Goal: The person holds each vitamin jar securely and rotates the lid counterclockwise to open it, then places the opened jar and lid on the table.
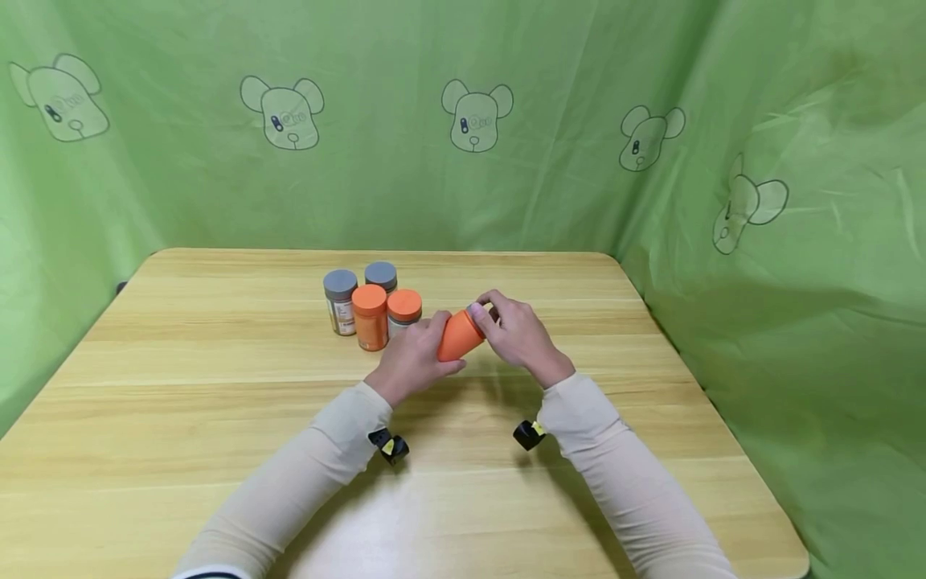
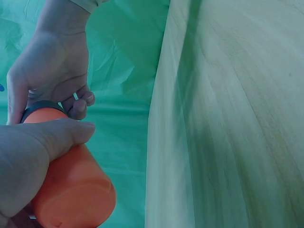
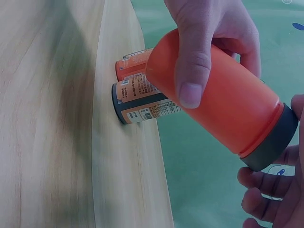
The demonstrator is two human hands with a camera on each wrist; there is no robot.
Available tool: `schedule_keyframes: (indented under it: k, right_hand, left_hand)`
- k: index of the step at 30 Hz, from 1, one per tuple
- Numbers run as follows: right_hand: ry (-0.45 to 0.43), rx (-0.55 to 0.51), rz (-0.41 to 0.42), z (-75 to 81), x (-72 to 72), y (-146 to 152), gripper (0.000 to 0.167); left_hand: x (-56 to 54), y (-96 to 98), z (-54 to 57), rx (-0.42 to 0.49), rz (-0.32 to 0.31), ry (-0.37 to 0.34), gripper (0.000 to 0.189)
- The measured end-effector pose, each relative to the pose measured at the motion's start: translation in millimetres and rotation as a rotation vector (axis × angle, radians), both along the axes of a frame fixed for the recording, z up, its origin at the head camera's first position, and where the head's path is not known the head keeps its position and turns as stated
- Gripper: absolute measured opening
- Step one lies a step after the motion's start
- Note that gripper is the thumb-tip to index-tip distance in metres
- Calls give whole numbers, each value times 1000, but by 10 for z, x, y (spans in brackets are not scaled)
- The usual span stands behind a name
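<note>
My left hand (image 1: 419, 350) grips an orange bottle (image 1: 458, 338) round its body and holds it tilted above the table. In the right wrist view the left hand's thumb (image 3: 190, 71) lies across the orange bottle (image 3: 223, 102). The bottle's dark grey cap (image 3: 271, 141) points towards my right hand (image 1: 501, 318), whose fingers curl round the cap. The left wrist view shows my right hand (image 2: 52, 76) on the cap (image 2: 40, 107), above my left thumb (image 2: 52, 135) and the bottle (image 2: 73, 190).
A group of small jars stands on the wooden table (image 1: 217, 386) just left of my hands: two grey-lidded jars (image 1: 340, 299) (image 1: 380, 274), an orange one (image 1: 370, 316) and an orange-lidded one (image 1: 403, 308). Green cloth (image 1: 760, 322) hangs behind and beside the table.
</note>
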State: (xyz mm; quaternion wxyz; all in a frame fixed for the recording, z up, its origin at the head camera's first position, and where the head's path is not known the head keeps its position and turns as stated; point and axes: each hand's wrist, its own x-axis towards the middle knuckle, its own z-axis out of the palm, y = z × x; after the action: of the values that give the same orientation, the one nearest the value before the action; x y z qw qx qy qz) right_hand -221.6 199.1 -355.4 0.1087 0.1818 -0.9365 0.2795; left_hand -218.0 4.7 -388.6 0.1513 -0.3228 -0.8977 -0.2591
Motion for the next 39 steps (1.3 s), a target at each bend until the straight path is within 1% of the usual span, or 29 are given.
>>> schedule_keyframes:
  k: [7, 14, 19, 23, 27, 31, 35, 39]
  right_hand:
    - [-23, -56, 65, -6, -3, 17, 36]
    - [-68, -115, 153, -14, 0, 61, 36]
    - [-78, -138, 186, -13, 4, 86, 37]
    - [-57, -132, 171, -23, -7, 92, 41]
    - [-18, -104, 106, -19, -27, 74, 48]
    - [-10, -93, 62, 0, -31, 49, 45]
    - [-40, -92, 60, 5, -27, 33, 40]
    - [-55, -91, 77, -1, -27, 35, 38]
  left_hand:
    - [6, -11, 3, -4, 5, -14, 60]
    - [-7, -16, -16, -7, 8, -24, 60]
    - [-8, -17, -23, -1, 6, -30, 61]
    - [-7, -14, -19, 4, 3, -25, 61]
    - [-1, -14, -1, 0, 2, -14, 61]
    - [0, -10, 6, 4, -1, -18, 61]
    - [1, -8, 9, -5, 1, -29, 61]
    - [2, -8, 14, -17, 5, -36, 61]
